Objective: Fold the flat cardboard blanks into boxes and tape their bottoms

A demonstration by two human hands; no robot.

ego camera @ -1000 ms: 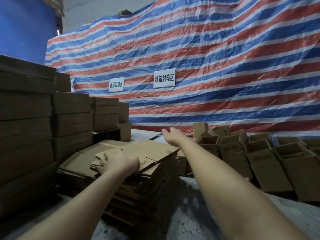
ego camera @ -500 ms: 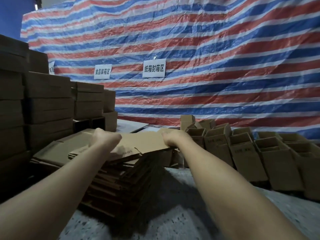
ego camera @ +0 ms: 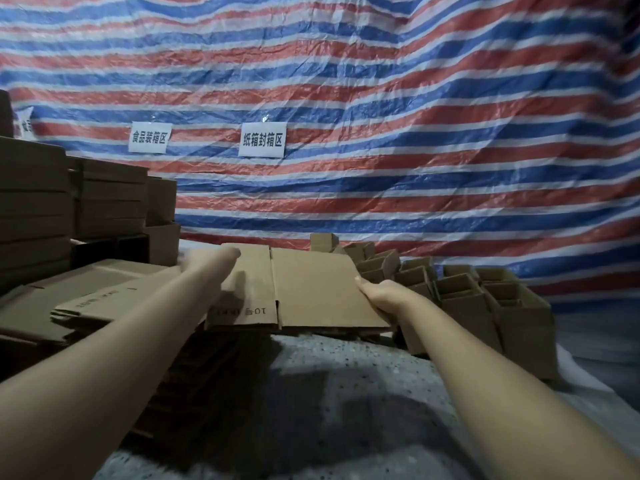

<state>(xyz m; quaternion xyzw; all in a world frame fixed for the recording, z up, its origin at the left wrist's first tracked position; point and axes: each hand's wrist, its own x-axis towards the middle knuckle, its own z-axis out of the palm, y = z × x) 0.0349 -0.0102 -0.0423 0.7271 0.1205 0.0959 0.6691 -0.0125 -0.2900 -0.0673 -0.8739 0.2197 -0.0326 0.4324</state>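
Cardboard blank lies flat, held above the worktop, long axis left to right. Right hand pinches its right edge; left hand blurred, fingers' state unclear.

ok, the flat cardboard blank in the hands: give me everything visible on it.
The flat brown cardboard blank is unfolded, held roughly level above the stack of flat blanks. A vertical crease and a slit at the near edge split it into two panels; the left panel carries upside-down black print. The right hand grips its right edge. The left hand, motion-blurred, lies at its far left corner; grip unclear.
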